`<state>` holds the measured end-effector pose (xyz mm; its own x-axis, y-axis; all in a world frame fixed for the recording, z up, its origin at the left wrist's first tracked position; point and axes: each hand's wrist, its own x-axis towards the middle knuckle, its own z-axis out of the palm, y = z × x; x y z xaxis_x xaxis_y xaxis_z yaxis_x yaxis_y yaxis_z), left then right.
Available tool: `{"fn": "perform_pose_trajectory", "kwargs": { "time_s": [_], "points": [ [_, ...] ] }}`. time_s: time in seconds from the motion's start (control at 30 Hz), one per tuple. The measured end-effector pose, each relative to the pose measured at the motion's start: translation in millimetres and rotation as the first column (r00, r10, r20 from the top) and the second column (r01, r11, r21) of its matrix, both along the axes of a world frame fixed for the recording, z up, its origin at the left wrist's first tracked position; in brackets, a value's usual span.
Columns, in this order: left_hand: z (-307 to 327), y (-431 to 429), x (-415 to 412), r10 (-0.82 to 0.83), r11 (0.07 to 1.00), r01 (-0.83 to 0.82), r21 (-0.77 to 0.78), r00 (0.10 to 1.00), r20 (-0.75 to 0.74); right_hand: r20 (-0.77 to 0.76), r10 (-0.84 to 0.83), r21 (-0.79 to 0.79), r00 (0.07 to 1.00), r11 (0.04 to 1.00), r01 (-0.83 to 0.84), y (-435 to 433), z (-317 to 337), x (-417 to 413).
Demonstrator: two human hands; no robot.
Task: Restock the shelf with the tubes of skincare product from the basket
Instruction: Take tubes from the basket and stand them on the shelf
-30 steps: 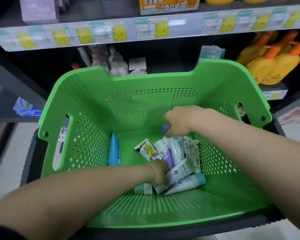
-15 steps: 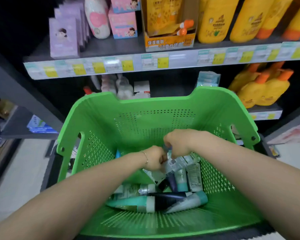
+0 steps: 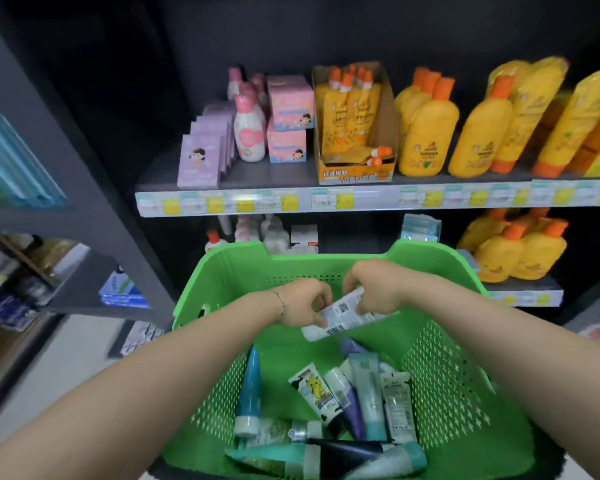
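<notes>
A green perforated basket [image 3: 440,372] fills the lower middle of the view. Several skincare tubes [image 3: 357,393] lie in a loose pile on its bottom. Both hands are raised above the pile, close together near the basket's far wall. My left hand [image 3: 303,303] and my right hand [image 3: 371,289] both grip one white tube [image 3: 340,318], which shows a barcode and a QR code. The dark shelf [image 3: 264,174] stands behind the basket, with bare room at its left end.
The upper shelf holds lilac boxes [image 3: 201,157], a pink-capped bottle [image 3: 248,133], pink boxes [image 3: 288,119], a carton of orange pouches [image 3: 354,129] and yellow bottles [image 3: 426,133]. Price tags line the shelf edge [image 3: 326,200]. More yellow bottles [image 3: 520,251] stand lower right. A dark side shelf [image 3: 84,220] stands left.
Both hands have come up out of the tube pile and met around one white tube. My view has tilted upward, so more of the upper shelf shows.
</notes>
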<state>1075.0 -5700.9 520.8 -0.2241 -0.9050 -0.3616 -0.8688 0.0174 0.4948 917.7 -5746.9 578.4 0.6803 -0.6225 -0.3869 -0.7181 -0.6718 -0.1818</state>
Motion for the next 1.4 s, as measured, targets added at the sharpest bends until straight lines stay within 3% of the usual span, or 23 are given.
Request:
{"fn": "perform_pose_trajectory", "kwargs": {
  "time_s": [0.23, 0.37, 0.53, 0.77, 1.07, 1.23, 1.4],
  "points": [
    [41.9, 11.7, 2.9, 0.077, 0.959, -0.095, -0.269, 0.994, -0.077, 0.195, 0.006, -0.018, 0.981, 1.0, -0.002, -0.7, 61.2, 12.8],
    [69.9, 15.1, 2.5, 0.154, 0.877, -0.221, -0.426, 0.97, -0.185, 0.295, -0.052, 0.007, 0.954, 0.999, 0.052, -0.5, 102.8, 24.1],
    [110.8, 21.1, 0.2, 0.234, 0.748, -0.389, -0.538, 0.913, -0.335, 0.298, -0.147, 0.086, 0.943, 0.988, 0.127, -1.3, 155.3, 35.1],
    [158.8, 21.3, 2.4, 0.179, 0.657, -0.481, -0.58, 0.847, -0.501, 0.345, -0.336, 0.205, 0.876, 0.938, 0.279, -11.3, 208.1, 29.7],
    [206.5, 15.6, 4.9, 0.121, 0.677, -0.548, -0.49, 0.741, -0.661, 0.512, -0.44, 0.457, 0.737, 0.867, 0.2, -14.1, 251.4, 10.9],
    [219.9, 14.5, 4.8, 0.134, 0.681, -0.62, -0.389, 0.628, -0.767, 0.628, -0.378, 0.455, 0.68, 0.888, 0.073, -16.0, 251.1, 2.1],
    [224.7, 14.5, 6.8, 0.166, 0.634, -0.686, -0.357, 0.572, -0.804, 0.681, -0.275, 0.33, 0.679, 0.943, 0.051, -18.7, 242.6, -5.0]
  ]
}}
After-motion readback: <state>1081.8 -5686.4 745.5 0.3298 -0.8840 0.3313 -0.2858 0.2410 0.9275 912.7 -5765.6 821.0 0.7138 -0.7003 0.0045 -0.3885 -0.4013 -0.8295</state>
